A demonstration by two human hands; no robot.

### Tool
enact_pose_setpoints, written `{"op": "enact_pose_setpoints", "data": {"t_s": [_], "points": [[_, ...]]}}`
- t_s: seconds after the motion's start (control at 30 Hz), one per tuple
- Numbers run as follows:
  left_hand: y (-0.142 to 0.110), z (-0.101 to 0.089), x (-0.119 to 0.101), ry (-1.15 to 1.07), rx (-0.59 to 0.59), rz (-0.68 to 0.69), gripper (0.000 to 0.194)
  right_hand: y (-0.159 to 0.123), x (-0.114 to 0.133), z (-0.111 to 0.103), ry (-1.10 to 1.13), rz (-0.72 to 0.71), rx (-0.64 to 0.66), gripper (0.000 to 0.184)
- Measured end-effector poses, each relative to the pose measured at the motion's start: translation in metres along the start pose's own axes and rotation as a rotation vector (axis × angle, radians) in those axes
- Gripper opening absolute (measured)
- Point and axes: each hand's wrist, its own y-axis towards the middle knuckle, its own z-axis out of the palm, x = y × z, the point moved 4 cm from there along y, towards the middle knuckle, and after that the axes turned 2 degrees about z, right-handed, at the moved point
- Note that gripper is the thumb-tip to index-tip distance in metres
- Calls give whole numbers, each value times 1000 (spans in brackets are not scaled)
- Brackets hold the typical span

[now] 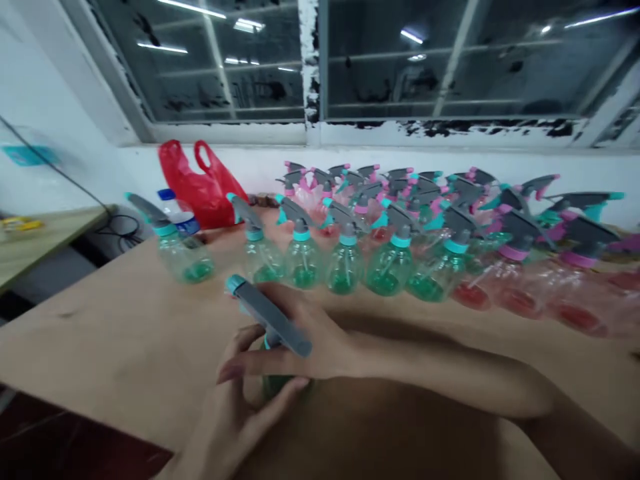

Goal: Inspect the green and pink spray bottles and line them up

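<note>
Close in front of me stands a green spray bottle [274,385] with a grey and teal spray head [270,317]. My left hand [245,393] is wrapped round the bottle's body from the left. Around the neck and collar, under the grey head, my right hand [305,327] is closed, coming in from the right. Between them the hands hide most of the bottle. Just beyond, a row of similar spray bottles with green bases includes one green bottle [302,257] nearest my right hand.
Many pink-and-grey spray bottles [520,287] crowd the right and back of the wooden table [125,327]. At the back left are a lone green spray bottle [183,253], a blue-capped bottle [177,212] and a red plastic bag [205,187]. A window [450,60] runs behind.
</note>
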Motion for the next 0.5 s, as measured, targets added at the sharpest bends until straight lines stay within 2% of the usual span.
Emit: {"op": "enact_pose_setpoints", "data": {"t_s": [0.03, 0.1, 0.17, 0.27, 0.4, 0.5], "points": [[33, -9, -18, 25, 10, -41, 59, 7, 2, 3, -46, -40, 40, 64], [90, -36, -54, 23, -69, 81, 47, 20, 8, 3, -177, -136, 131, 75], [120, -62, -68, 91, -123, 179, 40, 29, 9, -2, -276, -108, 262, 86], [128, -92, -45, 311, -222, 123, 41, 41, 13, -18, -397, -91, 301, 76], [138, -109, 1, 423, -305, 109, 48, 64, 19, -40, -595, -153, 25, 43], [159, -109, 21, 521, -353, 110, 48, 86, 20, -46, -760, -253, -198, 36]]}}
